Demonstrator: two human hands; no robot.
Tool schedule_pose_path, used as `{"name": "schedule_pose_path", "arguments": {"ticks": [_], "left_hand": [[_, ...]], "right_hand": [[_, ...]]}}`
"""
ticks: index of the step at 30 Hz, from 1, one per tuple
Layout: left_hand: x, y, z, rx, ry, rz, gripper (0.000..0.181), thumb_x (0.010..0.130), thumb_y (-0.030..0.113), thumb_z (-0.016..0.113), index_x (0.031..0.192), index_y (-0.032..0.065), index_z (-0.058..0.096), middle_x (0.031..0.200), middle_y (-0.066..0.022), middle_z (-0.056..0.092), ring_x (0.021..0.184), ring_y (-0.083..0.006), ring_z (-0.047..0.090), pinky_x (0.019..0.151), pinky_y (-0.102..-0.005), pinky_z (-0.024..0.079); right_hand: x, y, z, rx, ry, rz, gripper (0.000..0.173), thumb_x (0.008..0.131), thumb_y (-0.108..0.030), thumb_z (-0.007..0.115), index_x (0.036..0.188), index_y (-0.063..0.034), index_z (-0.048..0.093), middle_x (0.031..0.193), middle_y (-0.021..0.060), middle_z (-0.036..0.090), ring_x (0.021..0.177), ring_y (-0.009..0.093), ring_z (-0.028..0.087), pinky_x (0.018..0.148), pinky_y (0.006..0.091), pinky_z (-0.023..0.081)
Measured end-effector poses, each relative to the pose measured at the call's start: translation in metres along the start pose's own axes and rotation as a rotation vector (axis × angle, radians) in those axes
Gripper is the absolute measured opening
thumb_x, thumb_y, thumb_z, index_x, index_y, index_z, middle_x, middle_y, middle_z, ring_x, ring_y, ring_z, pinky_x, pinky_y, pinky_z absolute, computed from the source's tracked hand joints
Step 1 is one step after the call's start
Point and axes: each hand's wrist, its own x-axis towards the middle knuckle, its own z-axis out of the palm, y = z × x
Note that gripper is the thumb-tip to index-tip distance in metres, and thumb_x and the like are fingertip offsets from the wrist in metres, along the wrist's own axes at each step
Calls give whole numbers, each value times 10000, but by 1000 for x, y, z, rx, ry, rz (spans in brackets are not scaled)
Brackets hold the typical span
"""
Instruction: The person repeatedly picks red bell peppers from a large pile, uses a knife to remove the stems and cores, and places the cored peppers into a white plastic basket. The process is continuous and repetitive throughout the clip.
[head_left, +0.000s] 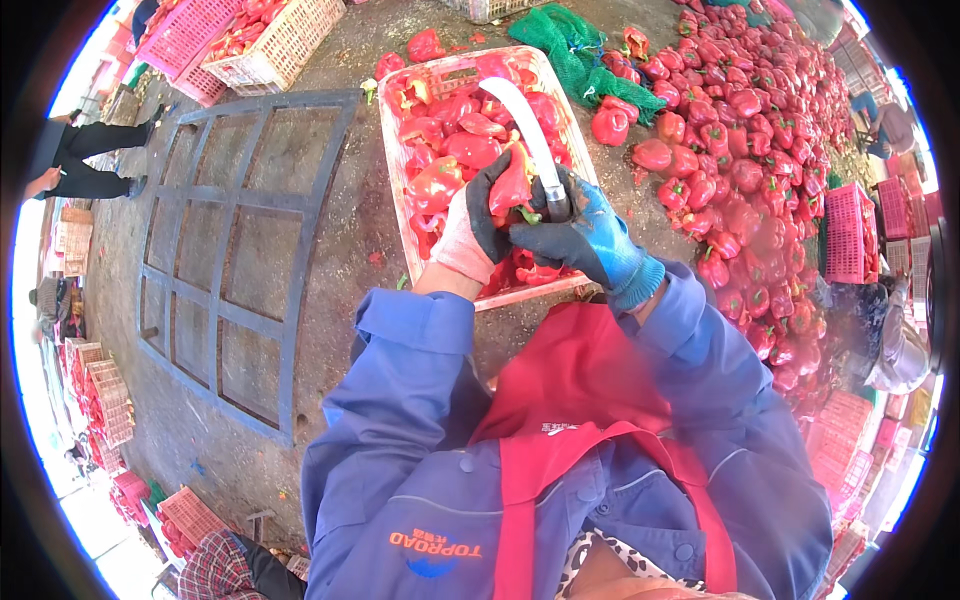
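My left hand (478, 225), in a pink and black glove, holds a red bell pepper (511, 184) with its green stem pointing down towards me. My right hand (581, 225), in a blue and black glove, grips the handle of a curved knife (529, 124); its pale blade points up and away, beside the pepper. Both hands are over a pale pink plastic crate (391, 142) full of red peppers (471, 150), several of them cut or broken. Part of the knife's handle is hidden by my fingers.
A metal frame (225, 195) lies on the concrete floor at the left. At the right is a large heap of red peppers (742, 135), with green netting (562, 45) beside the crate. More crates (285, 45) stand at the upper left. A person (90, 157) is at the far left, others at the right.
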Motion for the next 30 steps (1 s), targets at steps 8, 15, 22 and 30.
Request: {"name": "schedule_pose_path", "arguments": {"ticks": [8,15,22,30], "left_hand": [[-2,7,-14,784,-101,276,741,740,109,701,1423,83,415,1221,-84,620,1071,-215,620,881,-350,539],[4,8,-17,548,-200,167,956,581,50,844,1421,42,387,1323,-107,552,1209,-239,550,1013,-358,463],[7,24,18,73,64,-330,974,822,259,760,1519,118,95,1148,-101,633,1012,-233,644,794,-429,548],[18,-1,-10,276,-160,-157,734,853,163,678,1436,79,239,1119,-102,629,1018,-207,634,878,-412,492]], "right_hand": [[0,9,-7,90,75,42,241,780,-25,686,944,-103,528,641,9,524,463,109,492,407,253,366],[3,1,-22,239,-6,188,242,741,-4,661,860,-114,482,613,19,494,457,113,480,391,264,305],[19,40,-18,-323,283,-203,253,728,-87,688,931,-27,550,723,84,627,633,170,629,536,314,475],[20,44,-15,-59,301,-147,286,734,-79,705,979,-7,577,764,82,652,693,152,633,602,308,511]]}}
